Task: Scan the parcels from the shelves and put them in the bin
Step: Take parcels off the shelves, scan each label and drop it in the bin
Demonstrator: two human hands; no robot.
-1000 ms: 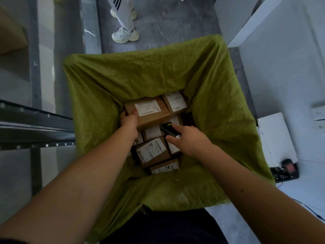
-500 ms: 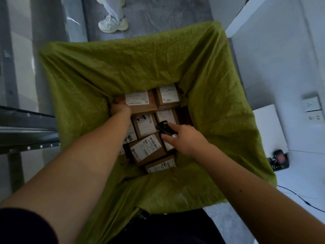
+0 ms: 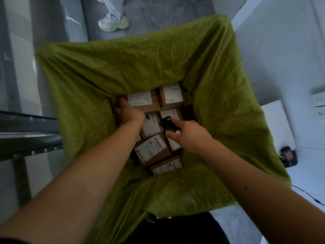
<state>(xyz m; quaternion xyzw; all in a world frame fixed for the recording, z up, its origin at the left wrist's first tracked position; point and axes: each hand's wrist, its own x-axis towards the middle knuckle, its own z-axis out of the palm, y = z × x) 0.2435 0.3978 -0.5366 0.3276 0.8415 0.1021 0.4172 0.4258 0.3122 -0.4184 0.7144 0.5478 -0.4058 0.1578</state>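
1. A deep square bin lined with a crinkled olive-green plastic bag (image 3: 98,81) fills the middle of the view, seen from above
2. On its floor lie several small brown cardboard parcels with white printed labels, packed close together; I count about seven, though some are partly hidden
3. The left hand (image 3: 127,110) reaches down into the far left corner of the bin, its fingers curled over the left end of the brown cardboard parcel with a wide white label (image 3: 140,101) at the back, so it grips that box, which rests among the others
4. Just right of that box sits a second brown labelled parcel (image 3: 171,95), touching the bag's far wall
5. The right hand (image 3: 190,135) hovers over the middle of the pile, fingers wrapped around a small black handheld scanner with a yellow-edged tip (image 3: 168,125); its forefinger lies along the top of the device
6. The scanner's nose points down and left, towards the labels below it
7. Nearer the person, a tilted brown parcel with a barcode label (image 3: 152,149) lies between the two forearms, with another box (image 3: 166,166) just in front of it
8. A grey metal shelf rail (image 3: 29,131) runs along the left edge
9. A second person's pale trainer (image 3: 113,22) stands on the grey floor beyond the bin
10. A small black device with a red screen (image 3: 289,155) sits on the white surface at right
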